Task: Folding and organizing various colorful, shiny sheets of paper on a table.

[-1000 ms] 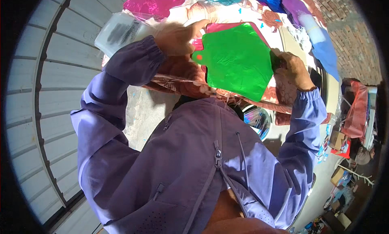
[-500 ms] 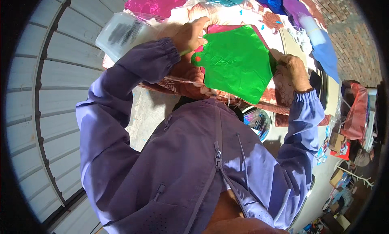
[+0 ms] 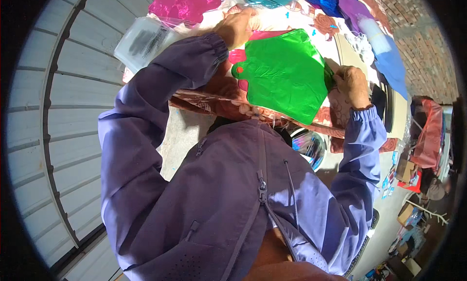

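Between the fingers of the left hand (image 3: 238, 26) and right hand (image 3: 351, 84) lies a green foil balloon (image 3: 287, 74), glossy and faintly creased. Beyond the fingertips, the magenta foil sheet (image 3: 182, 6) shines; the purple jacket (image 3: 219, 198) is matt woven cloth.

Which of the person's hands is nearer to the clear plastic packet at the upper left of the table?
Left. The left hand rests just right of the clear plastic packet, at the green foil balloon's upper corner. The right hand holds the balloon's far right edge.
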`<state>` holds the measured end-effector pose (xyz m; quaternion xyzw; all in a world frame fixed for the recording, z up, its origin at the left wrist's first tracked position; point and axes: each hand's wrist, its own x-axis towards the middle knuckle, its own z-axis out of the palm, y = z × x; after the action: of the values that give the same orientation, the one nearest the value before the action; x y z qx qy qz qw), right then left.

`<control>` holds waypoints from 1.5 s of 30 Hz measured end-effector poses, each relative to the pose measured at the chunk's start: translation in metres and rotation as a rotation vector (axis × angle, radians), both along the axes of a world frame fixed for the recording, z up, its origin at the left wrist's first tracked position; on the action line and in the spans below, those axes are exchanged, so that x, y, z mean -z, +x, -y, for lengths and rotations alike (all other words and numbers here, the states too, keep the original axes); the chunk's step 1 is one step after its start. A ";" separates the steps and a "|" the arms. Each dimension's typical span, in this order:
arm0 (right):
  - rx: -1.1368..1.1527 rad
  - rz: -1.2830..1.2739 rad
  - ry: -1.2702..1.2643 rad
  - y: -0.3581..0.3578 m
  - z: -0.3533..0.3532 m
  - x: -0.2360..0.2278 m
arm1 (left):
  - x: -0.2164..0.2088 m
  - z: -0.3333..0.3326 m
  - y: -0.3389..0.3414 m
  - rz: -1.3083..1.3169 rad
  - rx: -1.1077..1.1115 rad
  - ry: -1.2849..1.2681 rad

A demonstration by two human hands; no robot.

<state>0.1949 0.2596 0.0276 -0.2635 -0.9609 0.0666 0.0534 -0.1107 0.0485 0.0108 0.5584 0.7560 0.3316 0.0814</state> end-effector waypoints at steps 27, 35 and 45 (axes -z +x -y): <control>0.033 -0.060 -0.020 -0.010 0.011 -0.001 | -0.011 0.043 0.004 -0.212 0.242 -0.114; -0.040 -0.086 -0.117 0.007 -0.005 -0.023 | -0.009 0.060 0.022 -0.313 0.239 -0.222; -0.030 -0.034 -0.071 -0.005 0.001 0.005 | 0.008 0.059 0.019 -0.290 0.232 -0.109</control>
<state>0.1904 0.2584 0.0228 -0.2498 -0.9607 0.1058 0.0592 -0.0915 -0.0107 0.0032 0.6786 0.7073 0.1943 0.0394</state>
